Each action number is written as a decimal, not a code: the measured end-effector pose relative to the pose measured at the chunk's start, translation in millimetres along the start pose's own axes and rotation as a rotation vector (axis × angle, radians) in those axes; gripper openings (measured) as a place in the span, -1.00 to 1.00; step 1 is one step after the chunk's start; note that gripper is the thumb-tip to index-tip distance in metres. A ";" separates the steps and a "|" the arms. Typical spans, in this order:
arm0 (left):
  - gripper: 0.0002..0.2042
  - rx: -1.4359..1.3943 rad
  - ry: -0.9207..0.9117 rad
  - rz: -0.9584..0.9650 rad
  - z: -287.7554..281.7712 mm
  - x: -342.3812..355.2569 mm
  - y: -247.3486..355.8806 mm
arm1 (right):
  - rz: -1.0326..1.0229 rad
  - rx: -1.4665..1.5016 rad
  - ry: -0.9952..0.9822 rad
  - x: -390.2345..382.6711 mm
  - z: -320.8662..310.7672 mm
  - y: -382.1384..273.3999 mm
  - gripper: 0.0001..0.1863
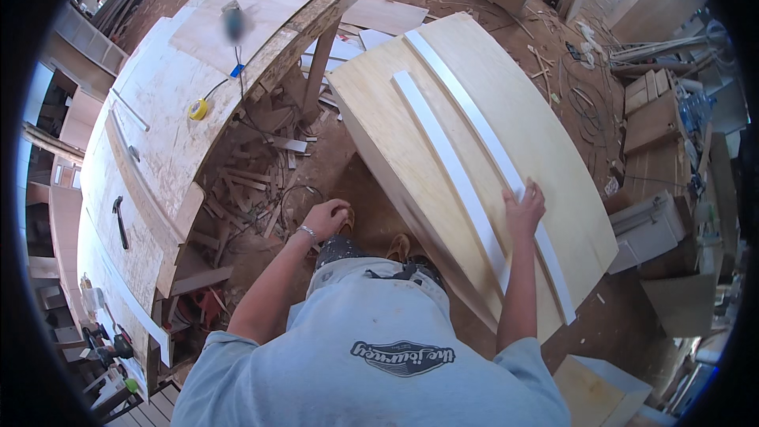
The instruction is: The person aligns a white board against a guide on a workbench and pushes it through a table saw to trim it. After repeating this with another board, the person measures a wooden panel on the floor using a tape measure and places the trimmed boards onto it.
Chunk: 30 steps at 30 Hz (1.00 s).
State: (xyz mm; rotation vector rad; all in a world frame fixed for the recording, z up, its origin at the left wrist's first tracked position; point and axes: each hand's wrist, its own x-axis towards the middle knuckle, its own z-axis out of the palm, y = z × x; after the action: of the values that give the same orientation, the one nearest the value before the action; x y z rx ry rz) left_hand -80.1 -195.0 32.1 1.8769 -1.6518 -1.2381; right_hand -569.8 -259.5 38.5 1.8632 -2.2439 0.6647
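Note:
A large pale plywood panel or box top [561, 158] lies to my right, its near-left side dropping toward the floor. Two white strips rest lengthwise on it: a longer strip [474, 117] and, left of it, a shorter strip [449, 164]. My right hand [526, 209] is closed over the longer strip, thumb on one side and fingers on the other. Beside the panel's left edge, my left hand [326, 216] hangs in front of me with curled fingers. Whatever it may hold is hidden.
A long workbench [170, 71] stands at my left, bearing a yellow tape measure [198, 109], a hammer [120, 221] and a blurred dark green tool [233, 25] with a cord. Wood offcuts [245, 178] litter the floor between. Cables [585, 107] and stacked boards [652, 122] lie at right.

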 end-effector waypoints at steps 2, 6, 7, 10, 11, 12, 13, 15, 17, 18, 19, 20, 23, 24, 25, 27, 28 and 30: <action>-0.73 -0.021 0.061 0.063 3.2 4.7 40.1 | -0.056 0.170 -0.167 -28.5 3.1 -23.0 -0.33; -0.76 0.011 0.185 0.361 24.4 50.2 72.2 | -0.100 0.253 -0.209 -71.0 3.7 -70.4 -0.41; -0.75 0.029 0.224 0.408 27.0 61.4 81.7 | -0.088 0.264 -0.168 -72.7 5.1 -76.5 -0.41; -0.74 0.039 0.357 0.471 19.1 94.0 95.6 | -0.098 0.370 -0.161 -67.3 4.5 -105.3 -0.43; -0.73 0.011 0.411 0.436 11.7 102.2 95.6 | -0.115 0.398 -0.166 -63.9 5.4 -120.0 -0.44; -0.72 -0.021 0.455 0.405 8.3 112.7 93.4 | -0.125 0.418 -0.171 -60.4 4.2 -134.8 -0.44; -0.69 -0.051 0.515 0.369 2.7 124.7 84.0 | -0.134 0.439 -0.177 -58.3 4.6 -149.0 -0.45; -0.64 -0.113 0.621 0.299 -11.4 151.5 58.4 | -0.125 0.393 -0.188 -56.9 14.1 -172.2 -0.44; -0.55 -0.295 0.685 0.191 -22.3 175.1 34.3 | -0.123 0.333 -0.205 -59.0 23.1 -189.7 -0.44; -0.50 -0.387 0.698 0.137 -23.7 188.2 27.9 | -0.105 0.319 -0.188 -60.3 26.3 -189.6 -0.43; -0.47 -0.437 0.671 0.110 -29.8 194.6 24.1 | -0.104 0.341 -0.189 -59.5 26.2 -192.7 -0.44; -0.44 -0.485 0.641 0.083 -34.7 199.8 20.7 | -0.100 0.362 -0.189 -58.1 26.0 -194.9 -0.45; -0.34 -0.777 0.449 0.152 -18.5 237.3 -7.4 | -0.073 0.395 -0.168 -60.4 26.7 -186.9 -0.46; -0.29 -0.606 0.379 0.102 -15.3 221.1 24.8 | -0.077 0.361 -0.146 -68.7 38.5 -174.4 -0.45; -0.28 -0.725 0.375 0.148 -16.7 219.6 16.2 | -0.038 0.418 -0.148 -69.2 39.9 -184.7 -0.44; -0.30 -0.712 0.486 0.163 2.3 221.0 8.0 | -0.096 0.384 -0.209 -62.9 34.5 -184.2 -0.40; -0.36 -0.728 0.534 0.221 7.7 225.9 -24.4 | -0.126 0.328 -0.229 -58.6 18.9 -190.3 -0.41; -0.49 -0.674 0.601 0.207 38.0 209.0 -8.3 | -0.064 0.319 -0.067 -74.0 -2.4 -181.7 -0.44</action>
State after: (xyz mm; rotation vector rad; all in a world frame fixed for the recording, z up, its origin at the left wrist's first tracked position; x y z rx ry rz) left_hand -117.5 -375.6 -73.5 1.4096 -0.9211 -0.8655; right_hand -379.2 -215.9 55.3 2.1174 -2.2139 1.0142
